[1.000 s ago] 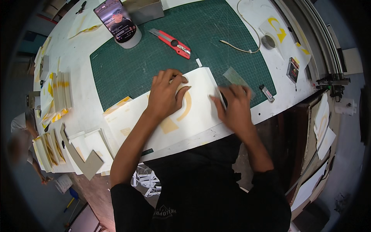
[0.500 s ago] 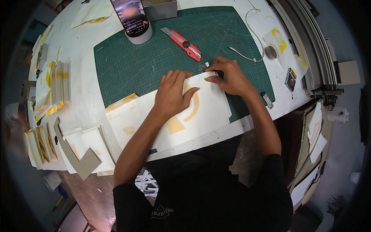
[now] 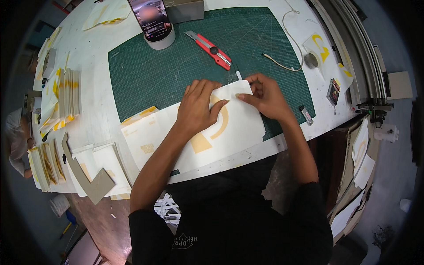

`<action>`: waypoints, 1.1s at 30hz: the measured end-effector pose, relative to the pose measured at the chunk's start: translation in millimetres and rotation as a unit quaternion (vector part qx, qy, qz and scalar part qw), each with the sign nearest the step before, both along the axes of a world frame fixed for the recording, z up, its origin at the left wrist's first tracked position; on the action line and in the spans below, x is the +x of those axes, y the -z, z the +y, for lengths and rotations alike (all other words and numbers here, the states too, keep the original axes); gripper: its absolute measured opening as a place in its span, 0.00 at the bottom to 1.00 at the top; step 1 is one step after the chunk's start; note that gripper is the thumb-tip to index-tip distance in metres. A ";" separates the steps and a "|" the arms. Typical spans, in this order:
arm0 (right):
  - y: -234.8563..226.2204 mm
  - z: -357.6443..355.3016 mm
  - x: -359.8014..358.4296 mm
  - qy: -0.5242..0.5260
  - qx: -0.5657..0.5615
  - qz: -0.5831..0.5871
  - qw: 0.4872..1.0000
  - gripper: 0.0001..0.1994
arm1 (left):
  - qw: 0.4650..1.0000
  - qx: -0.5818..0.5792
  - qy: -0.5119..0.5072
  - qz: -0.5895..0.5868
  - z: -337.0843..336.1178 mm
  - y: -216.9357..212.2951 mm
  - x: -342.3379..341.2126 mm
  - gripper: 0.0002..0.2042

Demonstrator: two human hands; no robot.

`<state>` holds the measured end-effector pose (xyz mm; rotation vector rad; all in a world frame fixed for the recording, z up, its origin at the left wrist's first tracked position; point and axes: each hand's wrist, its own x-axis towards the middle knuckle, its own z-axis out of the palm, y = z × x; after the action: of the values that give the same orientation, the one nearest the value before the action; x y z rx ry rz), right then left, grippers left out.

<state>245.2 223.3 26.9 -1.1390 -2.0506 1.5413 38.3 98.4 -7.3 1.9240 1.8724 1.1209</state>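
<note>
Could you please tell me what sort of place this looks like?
Probably a print or paper-cutting workshop: a red cutter lies on a green mat, and stacks of paper stand on the left side of the white table.

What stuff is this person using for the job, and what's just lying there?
Seem part of the job:
left hand and right hand
white paper they touch
green cutting mat partly underneath
maybe the red utility knife, untouched

Probably just lying about:
smartphone
pale cable
small dark box
</note>
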 end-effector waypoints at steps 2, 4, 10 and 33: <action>5.9 -10.8 13.8 -0.002 -0.033 -0.019 0.999 0.14 | 1.000 0.007 -0.006 0.003 -2.5 -0.4 -1.4 0.19; 2.8 -26.3 30.6 -0.032 -0.032 -0.105 0.993 0.10 | 0.999 0.038 -0.022 0.017 -3.7 -3.6 -3.7 0.16; 18.7 -112.8 21.1 0.111 0.422 -0.038 0.899 0.13 | 0.985 0.007 -0.089 -0.149 -11.1 -3.4 -5.6 0.12; 23.3 -91.7 -25.0 -0.033 0.349 0.066 0.934 0.16 | 0.982 -0.052 -0.077 -0.165 -9.2 -6.4 -12.3 0.16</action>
<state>220.2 131.6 3.6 -0.6726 -2.2658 0.7493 26.0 89.2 -0.9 1.4524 1.8736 1.2693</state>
